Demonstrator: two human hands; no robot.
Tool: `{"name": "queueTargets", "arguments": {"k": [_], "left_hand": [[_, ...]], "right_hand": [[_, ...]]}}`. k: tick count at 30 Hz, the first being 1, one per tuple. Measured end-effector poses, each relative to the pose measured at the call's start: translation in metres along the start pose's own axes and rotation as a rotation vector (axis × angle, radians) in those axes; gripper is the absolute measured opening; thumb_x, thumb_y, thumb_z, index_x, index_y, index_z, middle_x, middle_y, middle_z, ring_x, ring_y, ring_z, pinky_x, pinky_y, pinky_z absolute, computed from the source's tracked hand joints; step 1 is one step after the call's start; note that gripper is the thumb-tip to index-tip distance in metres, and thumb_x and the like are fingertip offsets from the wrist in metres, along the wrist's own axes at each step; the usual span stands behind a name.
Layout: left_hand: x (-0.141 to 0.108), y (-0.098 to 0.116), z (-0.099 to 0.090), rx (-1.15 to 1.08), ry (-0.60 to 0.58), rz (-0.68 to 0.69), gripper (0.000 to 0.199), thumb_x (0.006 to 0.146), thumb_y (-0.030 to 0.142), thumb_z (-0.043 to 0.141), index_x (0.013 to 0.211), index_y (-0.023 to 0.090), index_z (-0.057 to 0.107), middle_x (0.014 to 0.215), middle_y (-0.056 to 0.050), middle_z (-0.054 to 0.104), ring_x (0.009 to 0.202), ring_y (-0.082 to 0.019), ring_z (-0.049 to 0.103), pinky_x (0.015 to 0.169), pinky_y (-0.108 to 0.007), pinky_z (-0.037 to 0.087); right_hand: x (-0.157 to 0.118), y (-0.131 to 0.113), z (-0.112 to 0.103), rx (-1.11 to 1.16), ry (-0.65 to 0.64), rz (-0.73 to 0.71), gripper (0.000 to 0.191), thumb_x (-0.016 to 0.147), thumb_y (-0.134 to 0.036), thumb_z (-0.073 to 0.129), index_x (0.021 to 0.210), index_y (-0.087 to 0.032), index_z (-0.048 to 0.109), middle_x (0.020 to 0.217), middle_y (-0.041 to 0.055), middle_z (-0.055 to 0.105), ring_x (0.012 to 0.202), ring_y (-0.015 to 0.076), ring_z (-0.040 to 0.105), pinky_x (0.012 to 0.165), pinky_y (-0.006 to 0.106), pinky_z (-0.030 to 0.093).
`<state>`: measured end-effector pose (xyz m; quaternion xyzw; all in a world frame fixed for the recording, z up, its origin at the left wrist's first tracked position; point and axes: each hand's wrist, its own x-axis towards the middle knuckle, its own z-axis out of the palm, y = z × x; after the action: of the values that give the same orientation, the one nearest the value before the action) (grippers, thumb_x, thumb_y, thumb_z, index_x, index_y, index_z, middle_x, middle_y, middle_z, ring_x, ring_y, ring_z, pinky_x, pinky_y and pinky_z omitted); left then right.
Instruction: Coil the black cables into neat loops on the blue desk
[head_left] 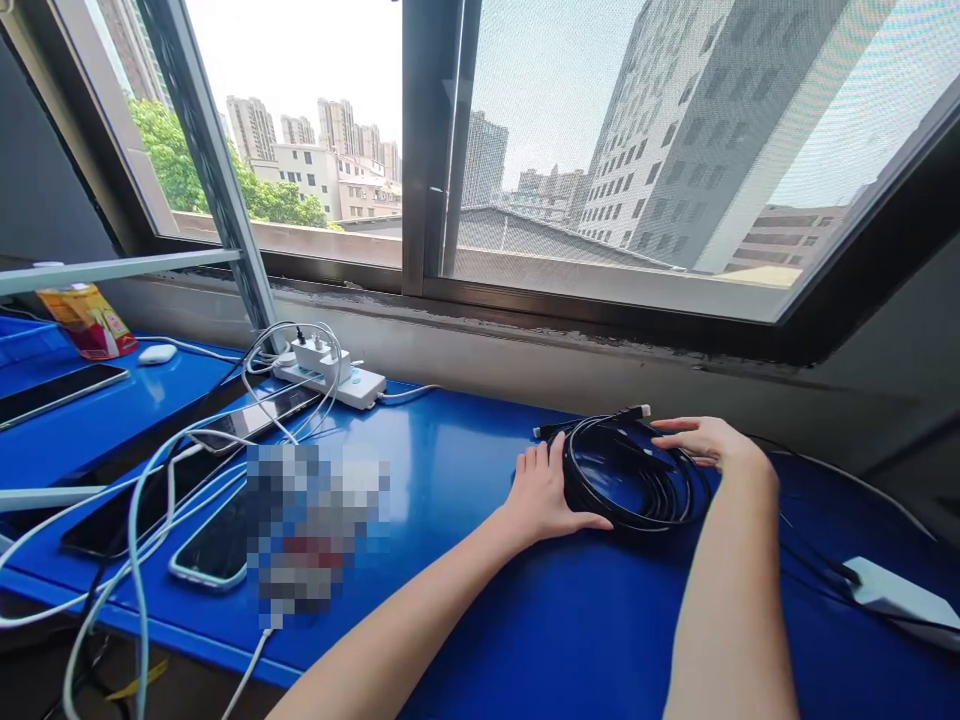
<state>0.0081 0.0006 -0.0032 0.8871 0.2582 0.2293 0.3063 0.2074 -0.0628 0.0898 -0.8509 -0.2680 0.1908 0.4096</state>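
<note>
1. Our left hand lies spread, thumb apart, against the left side of the cable.
2. Our right hand reaches its fingers over the cable's upper right; we cannot tell whether they pinch it.
3. The cable, black and thin, lies in round loops on the glossy blue table, near the wall.
4. Left of us sit a white strip, a phone and tangled pale cords; right, a white block.
</note>
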Motion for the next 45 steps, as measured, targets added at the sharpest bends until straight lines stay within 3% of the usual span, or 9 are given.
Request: {"name": "queueTargets", "arguments": {"k": [5,12,16,19,23,31,35,41,45], "left_hand": [[-0.001,0.001,-0.004,-0.047,0.003,0.023,0.114,0.056,0.059,0.077,0.147,0.018,0.021,0.143,-0.022,0.042,0.127,-0.039,0.042,0.105,-0.058,0.030],[-0.003,0.005,-0.011,-0.121,0.030,-0.030,0.120,0.056,0.059,0.076,0.149,0.017,0.013,0.151,-0.022,0.028,0.136,-0.039,0.032,0.108,-0.058,0.028],[-0.004,0.006,-0.021,-0.083,0.134,0.132,0.116,0.055,0.059,0.077,0.147,0.018,0.019,0.153,-0.021,0.026,0.142,-0.036,0.022,0.112,-0.055,0.024],[-0.006,0.009,-0.025,-0.027,0.245,0.320,0.086,0.063,0.056,0.072,0.135,0.018,0.042,0.145,-0.018,0.040,0.135,-0.033,0.036,0.109,-0.049,0.032],[-0.007,0.016,-0.025,0.021,0.329,0.366,0.036,0.079,0.048,0.058,0.103,0.022,0.063,0.121,-0.013,0.061,0.115,-0.028,0.055,0.097,-0.043,0.043],[-0.011,0.035,-0.051,-0.139,0.461,0.401,0.027,0.089,0.035,0.043,0.099,0.018,0.061,0.099,-0.011,0.070,0.094,-0.021,0.063,0.088,-0.037,0.046],[-0.015,0.055,-0.071,-0.227,0.359,0.422,0.028,0.079,0.046,0.058,0.090,0.020,0.060,0.086,-0.007,0.071,0.078,-0.020,0.061,0.082,-0.035,0.045],[-0.010,0.094,-0.093,-0.553,0.352,0.358,0.021,0.083,0.040,0.054,0.075,0.022,0.046,0.050,0.007,0.046,0.043,-0.008,0.037,0.048,-0.023,0.033],[0.001,0.120,-0.115,-0.972,0.538,0.198,0.036,0.081,0.058,0.051,0.078,0.023,0.042,0.042,0.012,0.033,0.032,-0.006,0.024,0.033,-0.020,0.023]], "right_hand": [[-0.023,-0.026,-0.009,0.029,-0.032,0.085,0.020,0.067,0.003,0.065,0.073,-0.016,0.067,0.050,-0.0017,0.056,0.047,0.0103,0.051,0.049,0.022,0.043],[-0.048,-0.053,-0.008,0.230,0.033,-0.053,0.024,0.062,0.005,0.067,0.073,-0.016,0.064,0.059,0.0005,0.060,0.049,0.0108,0.056,0.047,0.020,0.050],[-0.060,-0.075,0.004,0.316,0.048,-0.181,0.030,0.058,0.009,0.064,0.077,-0.014,0.066,0.071,0.0008,0.062,0.040,0.0063,0.050,0.038,0.019,0.046],[-0.070,-0.093,0.016,0.390,0.075,-0.303,0.030,0.061,0.009,0.060,0.078,-0.014,0.067,0.076,0.0001,0.064,0.038,0.0037,0.048,0.034,0.017,0.043],[-0.078,-0.110,0.032,0.528,0.145,-0.450,0.021,0.065,0.002,0.059,0.076,-0.014,0.066,0.079,-0.0009,0.064,0.041,0.0037,0.050,0.041,0.017,0.048],[-0.097,-0.125,0.042,0.846,0.268,-0.782,0.011,0.064,-0.023,0.062,0.074,-0.019,0.059,0.077,-0.0021,0.061,0.063,0.0105,0.064,0.068,0.025,0.054],[-0.104,-0.124,0.041,0.863,0.174,-0.937,0.022,0.066,-0.039,0.062,0.078,-0.021,0.059,0.081,-0.0007,0.063,0.072,0.0148,0.066,0.073,0.029,0.053],[-0.104,-0.124,0.042,0.867,0.014,-0.937,0.032,0.069,-0.048,0.062,0.090,-0.024,0.063,0.100,0.0033,0.068,0.088,0.0194,0.067,0.074,0.031,0.052],[-0.114,-0.124,0.035,0.767,0.027,-0.979,0.035,0.074,-0.052,0.059,0.095,-0.024,0.067,0.107,0.0046,0.068,0.084,0.0178,0.066,0.069,0.029,0.053]]}}
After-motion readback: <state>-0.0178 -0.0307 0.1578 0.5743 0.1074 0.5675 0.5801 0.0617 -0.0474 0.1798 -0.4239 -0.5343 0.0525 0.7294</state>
